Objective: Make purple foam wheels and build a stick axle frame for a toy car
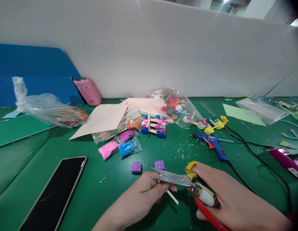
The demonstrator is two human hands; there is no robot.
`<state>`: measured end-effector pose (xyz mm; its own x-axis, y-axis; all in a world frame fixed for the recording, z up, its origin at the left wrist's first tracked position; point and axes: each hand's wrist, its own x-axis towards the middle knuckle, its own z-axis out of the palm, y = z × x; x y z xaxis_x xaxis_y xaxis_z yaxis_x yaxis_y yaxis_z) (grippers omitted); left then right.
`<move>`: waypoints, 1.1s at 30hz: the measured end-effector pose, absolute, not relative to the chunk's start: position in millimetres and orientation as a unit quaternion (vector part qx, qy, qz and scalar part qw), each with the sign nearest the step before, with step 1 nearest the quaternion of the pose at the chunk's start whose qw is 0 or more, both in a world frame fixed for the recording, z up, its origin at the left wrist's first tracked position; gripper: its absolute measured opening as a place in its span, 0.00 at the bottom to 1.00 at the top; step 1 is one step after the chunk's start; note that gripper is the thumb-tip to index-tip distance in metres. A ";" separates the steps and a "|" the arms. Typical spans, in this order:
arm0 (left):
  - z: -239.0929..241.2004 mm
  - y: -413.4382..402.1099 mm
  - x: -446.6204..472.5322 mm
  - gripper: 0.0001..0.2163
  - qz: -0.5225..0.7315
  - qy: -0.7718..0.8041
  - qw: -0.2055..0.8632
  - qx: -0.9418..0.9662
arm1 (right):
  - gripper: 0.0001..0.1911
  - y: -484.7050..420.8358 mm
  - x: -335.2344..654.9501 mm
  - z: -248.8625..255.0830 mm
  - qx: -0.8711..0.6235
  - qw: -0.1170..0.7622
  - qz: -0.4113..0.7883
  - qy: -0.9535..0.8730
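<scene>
My right hand [223, 189] grips a pair of scissors [180, 179] with yellow and red handles; a white part shows between the handles. The blades are parted and reach left over the fingers of my left hand [145, 192]. That hand is closed in a pinch on a thin wooden stick [173, 197], whose free end points down to the right. Where the blades meet the stick, I cannot tell whether they touch it. Just beyond lie two purple clay pieces [136, 167], one partly behind the blade tips.
A blue glue gun [213, 144] lies right, its cord trailing toward a magenta power strip [287, 160]. Small stick-and-clay models [153, 125], clay packets [108, 150] and paper [100, 118] lie farther back. A phone [55, 192] lies left, a pink bottle [88, 91] behind.
</scene>
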<state>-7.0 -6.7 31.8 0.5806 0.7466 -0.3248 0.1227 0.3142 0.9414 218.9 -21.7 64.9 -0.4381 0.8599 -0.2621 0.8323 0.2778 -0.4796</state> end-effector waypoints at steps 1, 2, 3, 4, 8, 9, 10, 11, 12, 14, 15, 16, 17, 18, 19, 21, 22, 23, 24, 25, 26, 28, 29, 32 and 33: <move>31.5 -7.2 -6.9 0.14 0.224 0.403 0.703 0.542 | 0.15 -20.8 219.8 65.4 -0.523 0.024 0.284 -0.803; 31.3 -7.7 -6.9 0.13 0.224 0.407 0.700 0.543 | 0.15 -19.8 220.6 65.8 -0.518 0.025 0.284 -0.807; 31.2 -8.2 -6.9 0.13 0.223 0.409 0.697 0.545 | 0.15 -18.7 221.2 66.0 -0.513 0.028 0.283 -0.810; 31.1 -8.5 -7.0 0.13 0.220 0.412 0.694 0.548 | 0.16 -17.5 221.5 66.0 -0.509 0.035 0.283 -0.812; 31.6 -8.9 -7.2 0.14 0.207 0.421 0.690 0.551 | 0.15 -12.8 221.4 63.9 -0.499 0.058 0.288 -0.815; 31.9 -9.0 -7.0 0.14 0.203 0.423 0.692 0.548 | 0.14 -11.9 221.2 62.8 -0.497 0.058 0.288 -0.816; 32.4 -9.0 -6.8 0.14 0.198 0.425 0.694 0.546 | 0.13 -11.1 221.1 61.6 -0.497 0.058 0.285 -0.818; 32.9 -9.1 -6.6 0.15 0.192 0.428 0.695 0.545 | 0.13 -10.4 220.9 60.2 -0.496 0.056 0.280 -0.820; 33.5 -9.2 -6.3 0.15 0.186 0.430 0.696 0.545 | 0.13 -9.8 220.8 58.8 -0.496 0.056 0.274 -0.822; 34.8 -9.5 -5.8 0.15 0.176 0.432 0.695 0.547 | 0.12 -8.8 220.4 56.0 -0.491 0.054 0.262 -0.829; 35.4 -9.6 -5.6 0.15 0.174 0.429 0.696 0.548 | 0.12 -8.3 220.1 54.7 -0.487 0.051 0.258 -0.833; 35.9 -9.6 -5.5 0.15 0.175 0.425 0.697 0.551 | 0.11 -7.9 219.8 53.3 -0.482 0.048 0.255 -0.837; 36.0 -9.4 -5.4 0.15 0.177 0.420 0.697 0.553 | 0.10 -7.3 219.6 51.9 -0.479 0.045 0.250 -0.840; 35.9 -9.1 -5.3 0.15 0.181 0.416 0.698 0.554 | 0.09 -6.6 219.5 50.2 -0.479 0.043 0.241 -0.843; 35.4 -8.6 -5.1 0.15 0.184 0.412 0.699 0.554 | 0.07 -5.7 219.8 48.3 -0.486 0.041 0.228 -0.843; 33.1 -7.0 -4.3 0.14 0.201 0.406 0.713 0.535 | 0.05 -3.0 221.8 43.2 -0.523 0.043 0.203 -0.827; 31.5 -5.9 -3.6 0.13 0.216 0.401 0.728 0.512 | 0.06 -1.2 223.6 39.9 -0.549 0.045 0.194 -0.812; 29.7 -4.8 -2.6 0.12 0.236 0.392 0.749 0.479 | 0.06 0.7 225.8 36.1 -0.576 0.046 0.190 -0.794; 27.8 -3.7 -1.4 0.11 0.259 0.381 0.772 0.438 | 0.07 2.6 228.5 31.7 -0.600 0.047 0.187 -0.776; 26.0 -2.5 -0.1 0.10 0.282 0.371 0.793 0.392 | 0.08 4.3 231.5 26.8 -0.620 0.044 0.182 -0.762; 24.5 -1.4 1.3 0.09 0.305 0.363 0.809 0.347 | 0.09 5.6 234.7 21.6 -0.635 0.039 0.171 -0.753; 22.1 0.8 4.0 0.06 0.346 0.363 0.820 0.276 | 0.10 7.1 241.8 10.9 -0.654 0.023 0.140 -0.743; 21.2 1.8 5.1 0.06 0.363 0.368 0.819 0.249 | 0.10 7.1 245.5 6.2 -0.659 0.016 0.127 -0.741; 19.3 3.9 7.5 0.04 0.396 0.376 0.814 0.200 | 0.11 5.0 254.6 -0.7 -0.655 0.023 0.100 -0.749; 18.7 4.1 8.2 0.04 0.400 0.373 0.815 0.192 | 0.15 3.7 255.6 0.3 -0.649 0.034 0.088 -0.755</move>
